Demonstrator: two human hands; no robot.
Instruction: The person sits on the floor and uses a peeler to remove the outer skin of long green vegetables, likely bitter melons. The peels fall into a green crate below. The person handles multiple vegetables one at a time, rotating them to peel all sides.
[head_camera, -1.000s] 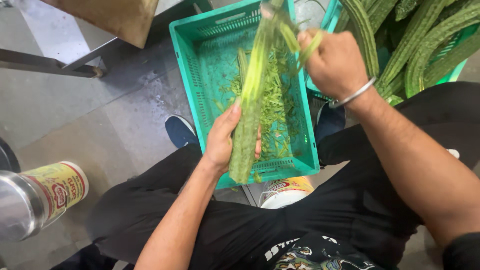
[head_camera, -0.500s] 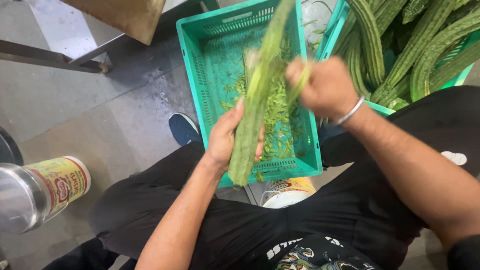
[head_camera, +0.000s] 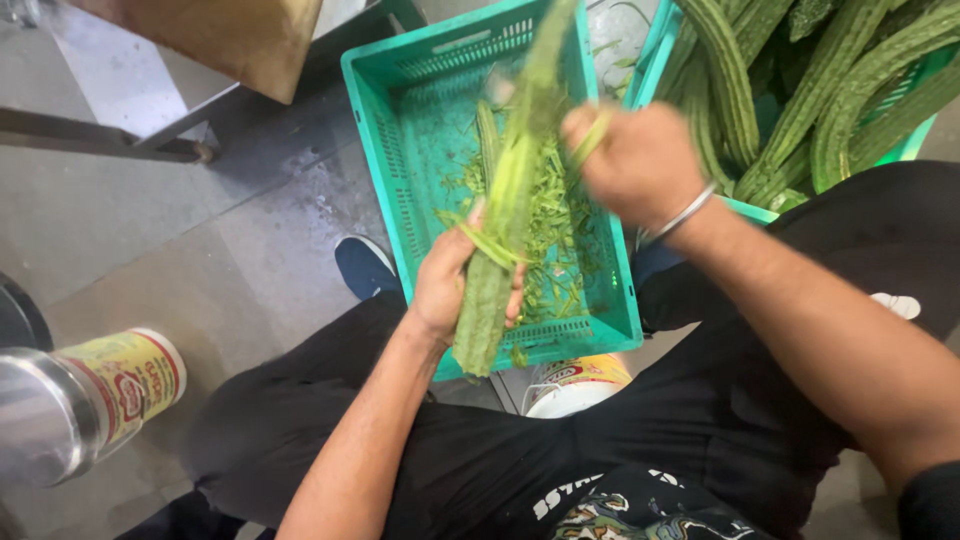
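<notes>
I hold a long ridged green gourd (head_camera: 497, 250) tilted upright over a teal plastic crate (head_camera: 372, 140). My left hand (head_camera: 450, 285) grips its lower end from the left. My right hand (head_camera: 635, 160), with a metal bangle on the wrist, is blurred beside the gourd's upper half. It is closed on a pale green strip (head_camera: 590, 135); anything else in the fist is hidden. Thin green peelings (head_camera: 555, 235) lie on the crate's floor, and one strip hangs off the gourd by my left thumb.
A second teal crate (head_camera: 655, 50) at upper right holds several whole ridged gourds (head_camera: 830, 100). A yellow-labelled tin (head_camera: 125, 380) and a steel vessel (head_camera: 30, 425) stand at the left. Between my knees sits a yellow-and-white tub (head_camera: 575, 385), with a dark shoe (head_camera: 362, 265) on the grey floor and a metal frame (head_camera: 100, 140) behind.
My right hand has slid down the gourd from its top toward the middle. The gourd now stands a little steeper, and my left hand has kept its grip.
</notes>
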